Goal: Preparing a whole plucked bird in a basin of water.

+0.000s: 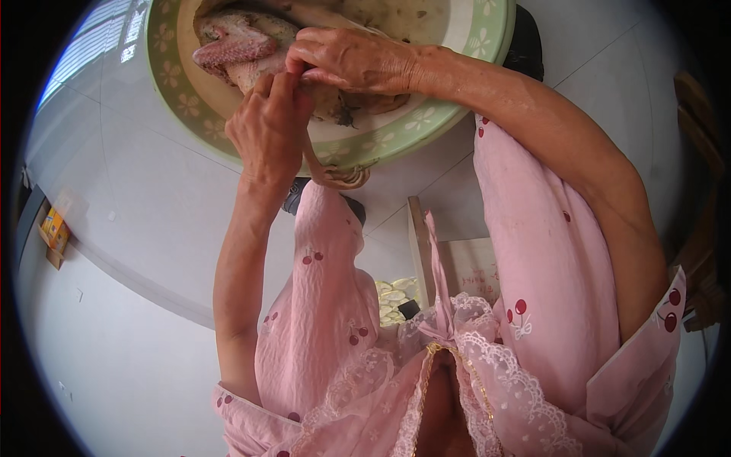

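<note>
A mostly plucked bird carcass (243,48) lies in a large green-rimmed basin (197,108) with a pale flower pattern. Its bumpy, pinkish wing is folded at the left, and dark tufts cling to its near side. My left hand (268,125) pinches the carcass with bent fingers. Close against it, my right hand (365,60) grips the same spot from the right, thumb and fingers together. Both sets of fingertips partly hide what they hold. A pale cord-like piece (342,178) with a curled end hangs over the basin's near rim below my left hand.
Murky water (422,17) with dark bits lies in the basin. My knees in pink trousers (320,251) are just below it. Between my legs are a wooden frame (420,245) and a pebble-patterned surface (394,297). A yellow-orange box (54,228) sits far left on the tiled floor (143,171).
</note>
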Demonstrator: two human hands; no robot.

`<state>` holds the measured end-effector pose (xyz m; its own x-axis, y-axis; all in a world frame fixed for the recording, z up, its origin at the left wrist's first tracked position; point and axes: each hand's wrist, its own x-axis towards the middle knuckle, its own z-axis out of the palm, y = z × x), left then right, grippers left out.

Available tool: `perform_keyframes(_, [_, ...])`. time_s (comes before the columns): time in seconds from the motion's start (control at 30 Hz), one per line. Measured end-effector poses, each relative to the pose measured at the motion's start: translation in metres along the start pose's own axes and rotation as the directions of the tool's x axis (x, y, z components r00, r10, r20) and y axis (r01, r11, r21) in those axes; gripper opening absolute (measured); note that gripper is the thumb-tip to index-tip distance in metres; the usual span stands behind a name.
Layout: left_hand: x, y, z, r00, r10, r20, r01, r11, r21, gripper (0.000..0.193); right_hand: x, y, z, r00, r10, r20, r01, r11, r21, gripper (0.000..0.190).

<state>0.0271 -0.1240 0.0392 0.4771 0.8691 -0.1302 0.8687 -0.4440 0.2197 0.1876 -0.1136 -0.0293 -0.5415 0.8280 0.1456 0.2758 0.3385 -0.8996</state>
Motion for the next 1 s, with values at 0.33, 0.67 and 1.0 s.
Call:
perform_keyframes(0.33, [-0.004, -0.002, 0.0, 0.998, -0.009, -0.057, 0.001, 0.99, -0.144, 0.009, -0.001, -0.002, -0.003, 1.0, 0.003, 0.017, -0.003, 1.0, 0.014, 0.016])
perform_keyframes(0.67, [-0.009, 0.0, 0.0, 0.998, -0.068, 0.01, 0.069, 0.989, -0.133, 0.01, -0.004, -0.001, 0.002, 1.0, 0.004, 0.009, -0.004, 0.999, 0.038, 0.016])
perform_keyframes(1.0, [-0.008, -0.004, 0.0, 1.0, 0.002, 0.024, -0.001, 0.999, -0.035, 0.015, -0.004, -0.002, 0.009, 1.0, -0.021, -0.014, 0.021, 1.0, 0.021, 0.019])
